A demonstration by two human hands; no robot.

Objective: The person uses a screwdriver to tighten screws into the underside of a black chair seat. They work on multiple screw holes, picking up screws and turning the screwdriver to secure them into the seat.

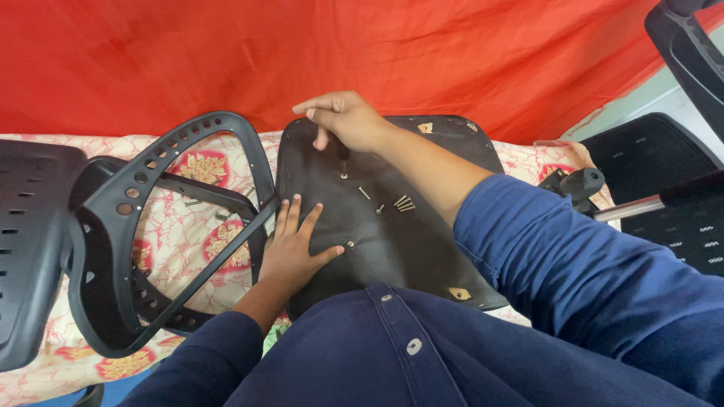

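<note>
Under my left hand (292, 252) I see a black seat base (392, 234) with silver screws (403, 203) just right of it. Left of that hand lies a black perforated frame (162, 226) on cream cloth (181, 241) patterned with red-and-gold flowers. Beyond my right hand (343, 120) hangs a plain red drape (377, 53).

Chair parts (392, 226) on floral bedsheet (173, 234)

Right hand (343, 119) covers most of the tool (343, 154) handle; tool type unclear. Seat base (392, 234) near edge hidden behind blue shirt (392, 354). Screws (403, 203) too small to count surely. Black chair part (30, 249) cut off left; armrest (690, 56) cut off top right.
</note>
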